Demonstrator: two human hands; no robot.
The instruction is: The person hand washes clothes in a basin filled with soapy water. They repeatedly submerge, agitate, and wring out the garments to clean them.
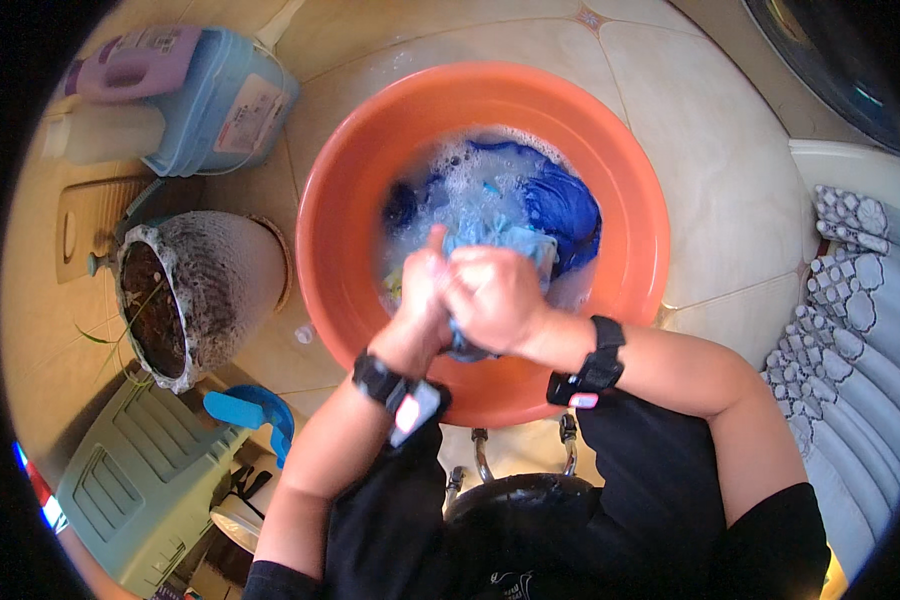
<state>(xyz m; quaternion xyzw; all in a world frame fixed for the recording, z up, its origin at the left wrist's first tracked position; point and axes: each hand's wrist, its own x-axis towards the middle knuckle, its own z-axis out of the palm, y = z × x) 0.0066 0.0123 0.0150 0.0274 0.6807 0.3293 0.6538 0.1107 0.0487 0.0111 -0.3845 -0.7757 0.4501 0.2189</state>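
My left hand [424, 292] and my right hand [499, 296] are pressed together over an orange plastic basin [390, 112]. Both are closed on a light blue wet cloth [495, 234], which hangs from them down to the suds. Some of the cloth between the palms is hidden by my fingers, and the hands are slightly blurred. Soapy water [457, 161] with foam fills the bottom of the basin. A dark blue garment [566, 206] lies soaking at the right of the water. Something yellow, partly covered by my left hand, shows at the water's left edge.
Left of the basin are a textured plant pot [225, 292], a wooden washboard [82, 225], a light blue bucket [217, 97] and a purple detergent bottle [139, 64]. A blue scoop [240, 411] and green pet carrier [142, 480] stand lower left. A patterned curtain [847, 360] hangs at right.
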